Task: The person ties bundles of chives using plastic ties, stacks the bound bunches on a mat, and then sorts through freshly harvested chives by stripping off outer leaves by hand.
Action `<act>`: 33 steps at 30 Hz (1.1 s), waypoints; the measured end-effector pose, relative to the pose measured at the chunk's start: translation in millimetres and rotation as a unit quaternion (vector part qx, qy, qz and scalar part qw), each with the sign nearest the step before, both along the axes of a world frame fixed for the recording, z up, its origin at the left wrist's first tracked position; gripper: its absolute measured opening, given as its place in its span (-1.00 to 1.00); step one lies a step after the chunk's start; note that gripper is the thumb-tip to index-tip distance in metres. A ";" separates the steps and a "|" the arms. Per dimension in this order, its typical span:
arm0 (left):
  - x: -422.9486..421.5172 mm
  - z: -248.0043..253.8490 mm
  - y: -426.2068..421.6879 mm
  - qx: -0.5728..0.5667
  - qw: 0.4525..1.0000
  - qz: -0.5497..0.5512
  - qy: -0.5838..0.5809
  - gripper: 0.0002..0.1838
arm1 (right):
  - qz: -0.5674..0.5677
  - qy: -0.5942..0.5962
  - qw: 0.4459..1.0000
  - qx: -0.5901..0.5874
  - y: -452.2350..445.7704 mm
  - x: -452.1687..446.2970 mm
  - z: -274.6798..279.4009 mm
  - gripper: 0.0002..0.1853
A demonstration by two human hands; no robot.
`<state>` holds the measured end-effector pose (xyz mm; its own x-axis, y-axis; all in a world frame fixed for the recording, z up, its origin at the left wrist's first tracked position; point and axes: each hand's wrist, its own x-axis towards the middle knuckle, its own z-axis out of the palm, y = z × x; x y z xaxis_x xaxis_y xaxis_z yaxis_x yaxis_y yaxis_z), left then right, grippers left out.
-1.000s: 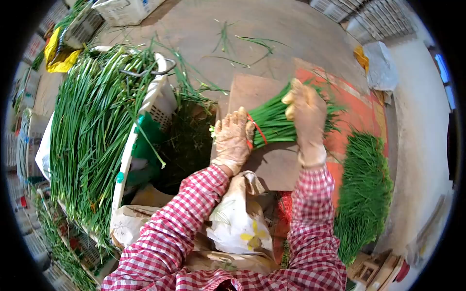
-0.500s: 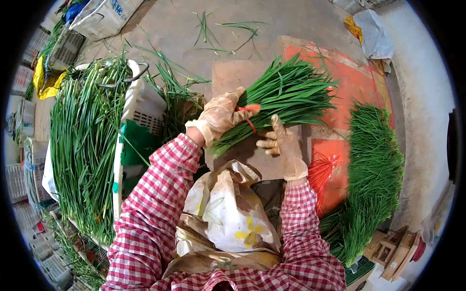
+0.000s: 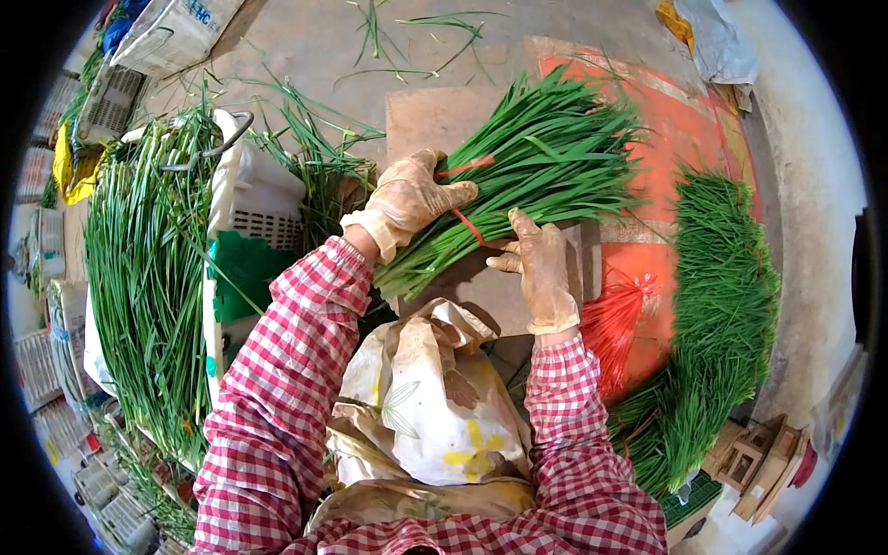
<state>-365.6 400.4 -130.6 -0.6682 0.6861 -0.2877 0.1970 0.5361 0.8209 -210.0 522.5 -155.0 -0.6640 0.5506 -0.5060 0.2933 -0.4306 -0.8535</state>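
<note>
My left hand point(image 3: 407, 202), in a stained glove, is wrapped around the stem end of a bunch of green chives point(image 3: 555, 153). A red tie point(image 3: 469, 228) circles the bunch just beyond my thumb. The leaf tips point up and to the right. My right hand point(image 3: 542, 273), gloved too, is at the near side of the bunch with its fingers apart and nothing in them. Its fingertips are close to the leaves; whether they touch cannot be made out. Beneath the bunch is a brown board point(image 3: 430, 116).
To the left, a white crate point(image 3: 264, 194) overflows with loose chives point(image 3: 153, 296). Tied chives point(image 3: 726, 305) lie in a row at the right. Red ties point(image 3: 624, 324) hang beside an orange sheet point(image 3: 671, 139). Stray leaves point(image 3: 435, 28) litter the floor, and a small wooden stool point(image 3: 758, 462) stands lower right.
The bunch has tilted up slightly, and the tie now lies around it, clear of my left thumb. My right hand has moved up a little with fingers less spread. The view has shifted slightly.
</note>
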 end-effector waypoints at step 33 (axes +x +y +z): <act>37.5 1.4 -8.0 -0.004 0.991 0.118 0.056 -0.49 | 0.183 0.003 0.780 0.599 14.2 9.6 27.5 -0.80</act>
<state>-328.2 392.3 -129.2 -0.8375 0.5056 -0.2073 0.1553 0.5840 0.7968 -200.4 536.7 -127.5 -0.8878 0.3987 0.2298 0.2034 0.7880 -0.5811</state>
